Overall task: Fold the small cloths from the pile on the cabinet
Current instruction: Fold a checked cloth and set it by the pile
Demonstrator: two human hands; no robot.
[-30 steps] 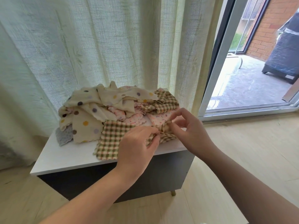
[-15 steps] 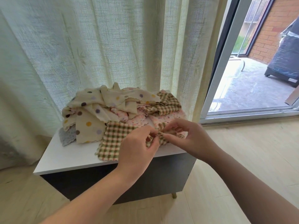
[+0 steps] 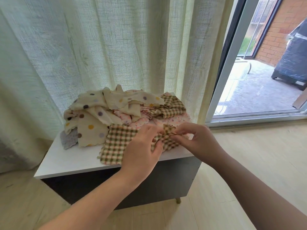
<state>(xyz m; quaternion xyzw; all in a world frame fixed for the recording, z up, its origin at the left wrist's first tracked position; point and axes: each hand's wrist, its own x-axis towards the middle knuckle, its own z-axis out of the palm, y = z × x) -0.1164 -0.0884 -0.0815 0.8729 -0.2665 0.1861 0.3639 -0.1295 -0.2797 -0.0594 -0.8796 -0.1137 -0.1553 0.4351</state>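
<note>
step: likely starting first fold of green-checked fabric cloth (image 3: 118,143) on white worktop (image 3: 69,161) | left hand (image 3: 141,151), right hand (image 3: 197,138) both pinching its edge | next: align corners, flatten

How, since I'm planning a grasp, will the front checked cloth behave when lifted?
Probably floppy: the front checked cloth bunches where the left hand and right hand pinch it. Likely light: it looks thin, lying flat on the cabinet. Its textured weave should resist slipping.
</note>
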